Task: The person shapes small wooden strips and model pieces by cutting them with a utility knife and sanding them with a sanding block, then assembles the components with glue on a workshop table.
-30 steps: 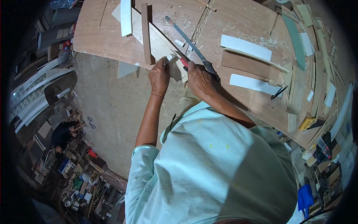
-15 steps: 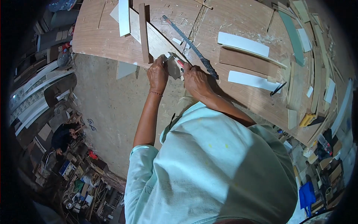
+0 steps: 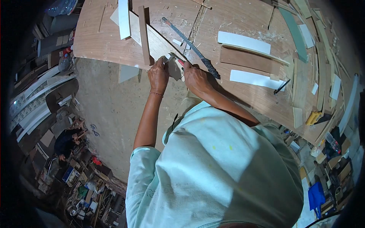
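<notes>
Since the earlier frames, both hands and the desk (image 3: 228, 19) have shifted slightly leftward in the head view, much of which looks like camera movement. The red-handled tool (image 3: 181, 61) has turned to a flatter slant, its tip now close beside the small white piece (image 3: 167, 57). Judging by that closeness, tool and piece are now well placed for fine work between the two hands, though contact cannot be made out.

The left hand (image 3: 158, 78) has its fingers closed on the white piece, near the lower end of a brown strip (image 3: 144, 36). The right hand (image 3: 197, 79) has its fingers wrapped round the red-handled tool; their exact grip is partly hidden. Both hands are at the desk's near edge, by a pale board (image 3: 157, 41). A long toothed blade (image 3: 188, 42) with a dark wrapped handle lies beyond the right hand, and further right are white strips (image 3: 244, 42) and a slim black tool (image 3: 282, 87).
</notes>
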Available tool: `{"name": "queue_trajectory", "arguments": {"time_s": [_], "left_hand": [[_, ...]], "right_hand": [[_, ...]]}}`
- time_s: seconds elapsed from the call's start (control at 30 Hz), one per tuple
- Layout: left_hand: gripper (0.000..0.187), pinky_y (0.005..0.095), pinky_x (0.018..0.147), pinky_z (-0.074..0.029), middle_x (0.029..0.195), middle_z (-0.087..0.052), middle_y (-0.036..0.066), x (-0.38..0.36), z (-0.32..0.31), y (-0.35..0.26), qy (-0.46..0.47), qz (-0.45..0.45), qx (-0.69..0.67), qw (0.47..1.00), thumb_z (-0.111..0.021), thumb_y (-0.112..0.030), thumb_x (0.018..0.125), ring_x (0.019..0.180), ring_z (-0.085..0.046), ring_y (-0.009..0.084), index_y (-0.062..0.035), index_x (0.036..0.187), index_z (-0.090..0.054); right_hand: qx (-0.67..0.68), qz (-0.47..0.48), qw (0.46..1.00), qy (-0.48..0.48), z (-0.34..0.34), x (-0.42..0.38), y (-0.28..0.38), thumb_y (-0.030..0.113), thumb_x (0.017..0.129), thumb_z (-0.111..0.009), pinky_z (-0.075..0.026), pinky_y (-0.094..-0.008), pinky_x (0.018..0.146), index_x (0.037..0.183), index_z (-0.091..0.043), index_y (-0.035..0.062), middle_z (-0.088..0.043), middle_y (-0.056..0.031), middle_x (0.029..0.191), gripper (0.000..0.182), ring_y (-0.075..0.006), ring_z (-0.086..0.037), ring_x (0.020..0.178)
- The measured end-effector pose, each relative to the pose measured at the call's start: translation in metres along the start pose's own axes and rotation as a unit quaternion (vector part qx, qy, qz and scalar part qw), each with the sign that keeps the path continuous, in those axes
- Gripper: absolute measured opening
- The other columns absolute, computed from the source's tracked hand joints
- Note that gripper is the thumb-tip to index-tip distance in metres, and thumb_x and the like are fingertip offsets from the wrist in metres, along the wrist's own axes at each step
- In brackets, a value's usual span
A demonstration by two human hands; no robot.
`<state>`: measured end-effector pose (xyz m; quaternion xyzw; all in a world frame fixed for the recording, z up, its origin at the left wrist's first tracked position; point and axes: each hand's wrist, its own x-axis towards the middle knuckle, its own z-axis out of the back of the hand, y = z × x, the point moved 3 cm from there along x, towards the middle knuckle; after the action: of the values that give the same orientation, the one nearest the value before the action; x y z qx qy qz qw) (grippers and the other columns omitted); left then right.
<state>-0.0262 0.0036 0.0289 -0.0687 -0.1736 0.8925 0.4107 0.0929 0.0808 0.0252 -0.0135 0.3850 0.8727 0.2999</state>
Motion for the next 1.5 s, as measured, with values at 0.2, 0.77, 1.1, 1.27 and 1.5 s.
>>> {"name": "queue_trajectory", "arguments": {"time_s": [0.2,0.77,1.1,1.27,1.5], "left_hand": [[0.022,0.0363,0.056,-0.045,0.074,-0.059,0.014,0.0,-0.004,0.005,0.009,-0.007,0.019,1.0,-0.057,-0.005,0.071,0.066,-0.058,0.0291,-0.0043,0.093,-0.055],[0.023,0.0363,0.059,-0.045,0.078,-0.059,0.014,0.002,-0.004,0.003,0.018,0.0,0.044,0.999,-0.057,-0.007,0.072,0.07,-0.058,0.0292,-0.005,0.094,-0.055],[0.023,0.0373,0.056,-0.045,0.074,-0.058,0.014,0.0,-0.004,0.003,0.001,-0.026,0.032,0.999,-0.056,-0.007,0.071,0.065,-0.058,0.0292,-0.0053,0.094,-0.053],[0.023,0.0369,0.055,-0.045,0.074,-0.059,0.013,-0.001,-0.006,0.006,-0.003,-0.029,0.04,0.999,-0.056,-0.008,0.071,0.063,-0.058,0.0287,-0.0056,0.093,-0.053],[0.02,0.0368,0.055,-0.045,0.073,-0.058,0.014,-0.001,-0.006,0.004,-0.009,-0.027,0.041,0.999,-0.055,-0.008,0.071,0.063,-0.058,0.0289,-0.0068,0.091,-0.054]], "right_hand": [[-0.016,0.031,0.999,-0.001,0.001,-0.007,0.0,0.006,0.079,-0.036,-0.047,-0.0403,0.049,0.086,-0.042,-0.0054,-0.054,-0.0227,0.06,0.014,-0.037,-0.057,0.059],[0.025,0.011,0.999,0.026,-0.01,0.001,-0.012,0.013,0.082,-0.04,-0.044,-0.0459,0.056,0.085,-0.04,-0.004,-0.054,-0.026,0.064,0.017,-0.0408,-0.056,0.065],[-0.002,0.038,0.997,0.072,0.003,0.013,-0.009,0.01,0.08,-0.041,-0.044,-0.0459,0.057,0.085,-0.039,-0.0054,-0.054,-0.0276,0.067,0.016,-0.0411,-0.056,0.068],[-0.02,0.044,0.999,0.002,-0.012,0.008,-0.013,0.012,0.082,-0.037,-0.047,-0.0408,0.051,0.09,-0.041,-0.0034,-0.056,-0.0222,0.064,0.018,-0.0356,-0.058,0.061],[0.01,0.029,1.0,-0.005,-0.005,-0.007,-0.015,0.013,0.082,-0.036,-0.044,-0.0456,0.057,0.086,-0.04,0.0005,-0.054,-0.0235,0.067,0.014,-0.04,-0.056,0.067]]}}
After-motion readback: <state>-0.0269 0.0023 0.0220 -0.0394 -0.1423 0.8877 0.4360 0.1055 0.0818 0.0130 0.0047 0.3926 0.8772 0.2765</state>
